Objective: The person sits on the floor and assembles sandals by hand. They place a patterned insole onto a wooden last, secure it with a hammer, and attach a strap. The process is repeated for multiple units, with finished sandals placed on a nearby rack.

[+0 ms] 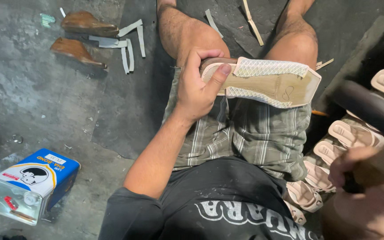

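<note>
Sandal upper on its sole (267,84), sole side up, resting across the seated person's lap over the plaid shorts (250,133). Its long axis runs nearly level from left to right, with the white mesh strap (270,67) folded over both long edges at the middle. The left hand (196,86) clasps the left end of the piece: fingers wrapped over the far edge, thumb (218,75) pressed flat on the tan sole face. From that grasp the whole length of the sandal extends rightward, its free end over the right knee. The right hand (365,186) lies low and to the right, well apart from the sandal, and appears curled about a dark handle; blur leaves what it holds uncertain. Just beside it stands a row of pale moulded soles (334,146). On the concrete floor (32,102) to the left: two brown shoe lasts (78,38), grey strips (127,44), a blue adhesive can (32,184).
</note>
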